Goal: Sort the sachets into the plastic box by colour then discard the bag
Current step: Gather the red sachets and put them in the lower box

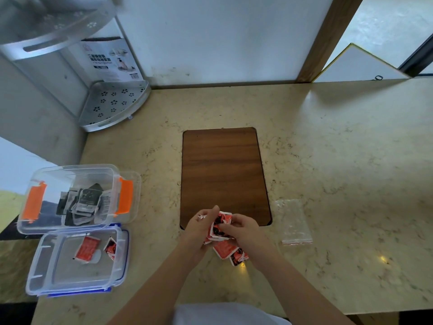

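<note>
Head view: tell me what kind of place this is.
Probably a home kitchen or bathroom counter: a marble-look countertop against a wall, a metal corner shelf rack with its retail box, and a wooden board.

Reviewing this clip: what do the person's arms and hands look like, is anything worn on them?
Both forearms are bare up to the bottom edge of the picture: no sleeves in view. The left hand and right hand have no gloves, and I can see no watch, bracelet or ring. A bit of white clothing shows between the arms at the bottom edge.
</note>
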